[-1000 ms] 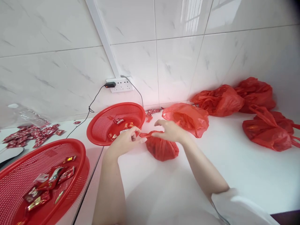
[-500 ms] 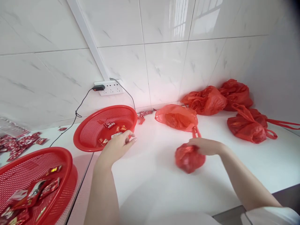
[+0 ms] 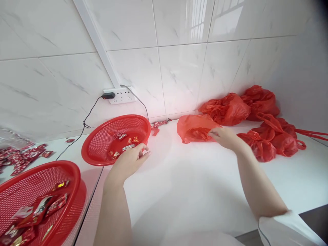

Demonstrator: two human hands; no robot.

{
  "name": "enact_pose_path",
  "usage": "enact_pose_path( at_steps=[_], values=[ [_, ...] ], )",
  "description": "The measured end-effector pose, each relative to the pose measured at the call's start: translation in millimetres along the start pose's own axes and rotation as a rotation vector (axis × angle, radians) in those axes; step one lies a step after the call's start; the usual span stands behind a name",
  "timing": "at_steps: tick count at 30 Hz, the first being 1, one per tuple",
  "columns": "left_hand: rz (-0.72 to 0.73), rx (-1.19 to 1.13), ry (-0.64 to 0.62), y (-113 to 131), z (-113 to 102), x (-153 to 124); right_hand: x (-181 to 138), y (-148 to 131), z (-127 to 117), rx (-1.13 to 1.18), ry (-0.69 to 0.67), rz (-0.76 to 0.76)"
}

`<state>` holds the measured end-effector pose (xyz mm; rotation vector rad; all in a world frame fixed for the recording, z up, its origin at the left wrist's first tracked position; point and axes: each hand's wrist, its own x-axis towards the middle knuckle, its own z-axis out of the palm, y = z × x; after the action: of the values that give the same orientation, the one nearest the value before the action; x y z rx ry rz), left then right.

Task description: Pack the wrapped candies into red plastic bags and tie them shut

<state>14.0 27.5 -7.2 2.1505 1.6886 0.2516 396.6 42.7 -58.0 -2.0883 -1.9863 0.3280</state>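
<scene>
My right hand (image 3: 224, 136) reaches across the white counter, and its fingertips pinch the near edge of a loose red plastic bag (image 3: 191, 128) by the wall. Just right of that wrist lies a small knotted red bag (image 3: 258, 148), resting against the other bags. My left hand (image 3: 130, 160) hovers with fingers loosely apart and holds nothing. It is at the front rim of a red mesh basket (image 3: 102, 160), which has a few wrapped candies (image 3: 123, 137) in it.
More filled red bags (image 3: 228, 109) are heaped in the back right corner. A second red basket (image 3: 74, 171) with candies sits at the lower left, with loose candies (image 3: 17, 159) behind it. A wall socket (image 3: 119, 95) with a black cable is above the baskets. The counter's edge (image 3: 307, 208) drops at the lower right.
My right hand carried the small knotted bag to the right, let it go beside the heap, then moved back to the loose bag. My left hand released the knot and stayed by the basket.
</scene>
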Motion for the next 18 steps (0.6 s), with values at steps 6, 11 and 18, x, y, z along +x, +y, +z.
enact_pose_path(
  at_steps=[6, 11, 18],
  values=[
    [-0.008, -0.033, 0.013, 1.2, -1.4, -3.2, 61.3, -12.6, 55.4, -0.071, 0.027, 0.239],
    [0.018, -0.058, 0.018, 0.6, 0.3, -3.1, 67.3, -17.2, 41.0, -0.036, 0.113, 0.334],
    [0.101, -0.275, 0.041, 10.8, 11.5, 0.0, 24.6, -63.1, -5.1, 0.265, 0.607, 0.198]
  ],
)
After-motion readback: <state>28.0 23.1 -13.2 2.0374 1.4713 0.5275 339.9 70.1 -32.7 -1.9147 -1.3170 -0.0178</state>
